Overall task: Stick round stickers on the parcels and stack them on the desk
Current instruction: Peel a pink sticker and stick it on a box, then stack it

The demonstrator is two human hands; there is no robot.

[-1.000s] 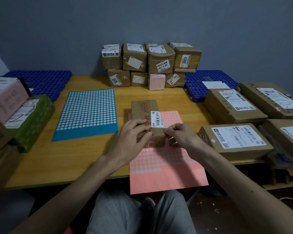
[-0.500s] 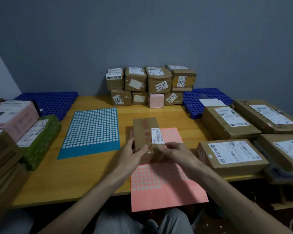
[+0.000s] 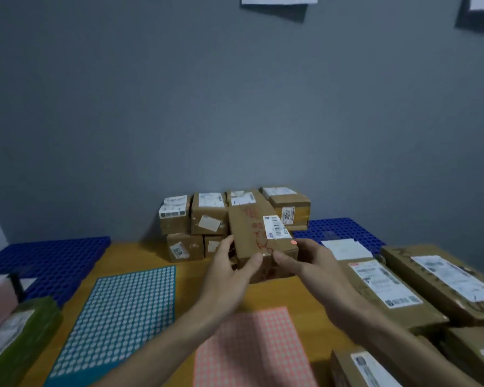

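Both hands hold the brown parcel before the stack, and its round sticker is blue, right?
No: the head view shows the round sticker on the brown parcel is pink, not blue. Left hand and right hand hold it before the stack.

Both hands lifted the parcel (image 3: pixel 259 241) toward the stack (image 3: pixel 207 219).

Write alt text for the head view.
The left hand and right hand hold a brown cardboard parcel bearing a round pink sticker over the wooden desk, before stacked brown parcels. A blue sticker sheet and a pink sticker sheet lie nearer.
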